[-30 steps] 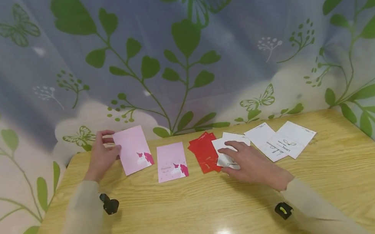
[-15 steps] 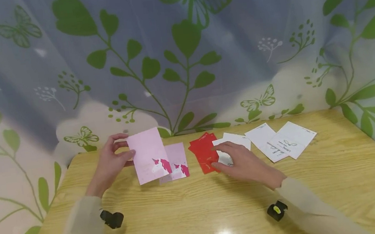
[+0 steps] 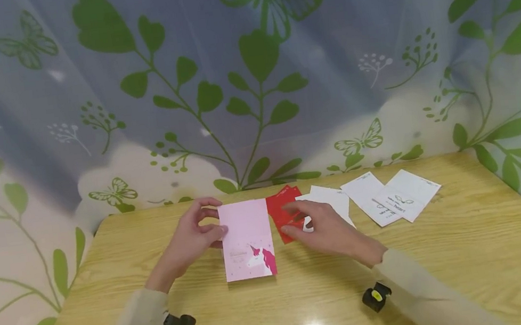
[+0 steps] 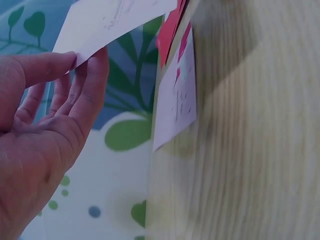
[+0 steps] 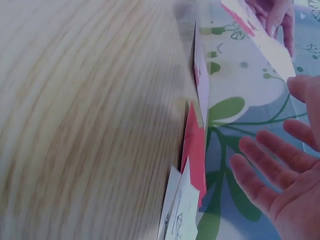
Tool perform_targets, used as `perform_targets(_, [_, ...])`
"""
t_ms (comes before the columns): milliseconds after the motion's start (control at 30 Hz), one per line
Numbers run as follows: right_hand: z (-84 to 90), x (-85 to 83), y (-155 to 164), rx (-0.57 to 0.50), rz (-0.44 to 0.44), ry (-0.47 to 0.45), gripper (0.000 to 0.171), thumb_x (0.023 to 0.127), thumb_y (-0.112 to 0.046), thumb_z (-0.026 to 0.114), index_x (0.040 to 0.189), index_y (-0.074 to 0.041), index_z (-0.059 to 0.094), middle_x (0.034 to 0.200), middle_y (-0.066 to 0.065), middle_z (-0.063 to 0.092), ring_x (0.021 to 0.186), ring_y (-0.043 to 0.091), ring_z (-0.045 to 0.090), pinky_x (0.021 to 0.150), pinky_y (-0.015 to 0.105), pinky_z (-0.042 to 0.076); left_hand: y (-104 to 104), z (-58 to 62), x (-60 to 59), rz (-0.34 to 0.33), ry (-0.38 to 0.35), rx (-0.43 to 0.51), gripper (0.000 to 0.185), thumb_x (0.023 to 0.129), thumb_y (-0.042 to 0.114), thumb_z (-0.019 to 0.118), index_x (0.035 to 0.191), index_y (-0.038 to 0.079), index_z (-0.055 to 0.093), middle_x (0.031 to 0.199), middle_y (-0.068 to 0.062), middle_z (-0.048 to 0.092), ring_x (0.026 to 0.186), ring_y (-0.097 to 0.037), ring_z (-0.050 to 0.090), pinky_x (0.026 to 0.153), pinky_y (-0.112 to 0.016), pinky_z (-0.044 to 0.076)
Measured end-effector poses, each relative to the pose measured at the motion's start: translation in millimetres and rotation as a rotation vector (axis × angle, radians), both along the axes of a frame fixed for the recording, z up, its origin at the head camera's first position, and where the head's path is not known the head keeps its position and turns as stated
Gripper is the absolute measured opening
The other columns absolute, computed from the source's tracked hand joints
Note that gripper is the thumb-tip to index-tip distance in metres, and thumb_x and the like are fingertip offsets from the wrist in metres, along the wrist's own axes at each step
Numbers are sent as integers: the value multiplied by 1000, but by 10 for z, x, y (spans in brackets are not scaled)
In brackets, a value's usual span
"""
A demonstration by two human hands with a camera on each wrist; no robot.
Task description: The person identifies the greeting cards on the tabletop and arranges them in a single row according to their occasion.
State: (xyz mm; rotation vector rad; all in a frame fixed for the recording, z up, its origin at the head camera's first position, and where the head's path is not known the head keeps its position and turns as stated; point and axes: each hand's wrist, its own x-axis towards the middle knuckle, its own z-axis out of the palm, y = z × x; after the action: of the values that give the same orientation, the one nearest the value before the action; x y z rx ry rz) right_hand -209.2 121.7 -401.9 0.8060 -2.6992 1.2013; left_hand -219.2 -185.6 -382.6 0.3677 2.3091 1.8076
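Left of the red cards (image 3: 284,209), the left hand (image 3: 191,241) holds a pink card (image 3: 247,240) by its left edge, thumb on the near face and fingers curled behind it. That card is a pale pink upright rectangle with a white and magenta unicorn figure and a line of faint script near its bottom right corner. The left wrist view shows the same hand (image 4: 45,135) pinching the card (image 4: 112,22) between the thumb and the fingertips (image 4: 95,60), with the card lifted clear of the wooden table (image 3: 445,259). Beneath it a second pink card (image 4: 179,95) lies flat on the table, just left of the red cards; the head view hides it behind the held one.

The red cards form a small overlapping pile near the far edge of the table. Just right of them and partly over them, the right hand (image 3: 322,226) has its fingers spread and only loosely bent, gripping nothing. The right wrist view shows the palm (image 5: 285,185) open above the red cards (image 5: 194,150), apart from them, though whether a fingertip touches the pile cannot be told.

Further right of the red cards lie several white cards (image 3: 390,196), overlapping one another, some with dark printed marks.
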Motion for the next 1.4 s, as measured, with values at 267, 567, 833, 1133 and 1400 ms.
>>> perform_targets(267, [70,32,-102,-90,26,7,38,94,-23,74,130,-16,64,113,3,74,98,18,72,81,39,63,170,-13,105,-50,-41,-4,49,93,-7,65,136,4,44,119,-19,52,84,-21,68,74,-44,64])
perform_targets(567, [88,93,-194,-122,25,27,36,91,-9,75,125,-12,67,97,3,75,80,12,71,69,25,59,210,-4,197,-76,-67,4,44,93,-7,65,130,5,45,114,-16,48,80,-22,66,73,-47,64])
perform_targets(833, [63,178,-384,-241,29,-107,30,89,-1,75,117,-9,64,92,8,67,72,13,67,55,26,59,82,-15,274,-76,-43,-64,33,96,-4,63,122,6,46,120,-21,49,80,-24,69,72,-50,64])
perform_targets(1133, [-82,188,-628,-206,110,-102,22,92,-1,70,111,-10,63,97,6,70,80,15,68,65,22,59,-182,-54,349,-98,14,-137,22,97,1,64,112,1,48,117,-23,52,83,-27,72,73,-46,64])
perform_targets(1400, [-176,209,-932,-131,117,-121,19,93,-7,69,110,-13,63,94,2,71,74,9,63,64,19,55,-440,-124,441,9,93,-355,24,92,2,71,110,8,56,113,-13,60,93,-20,66,79,-28,61])
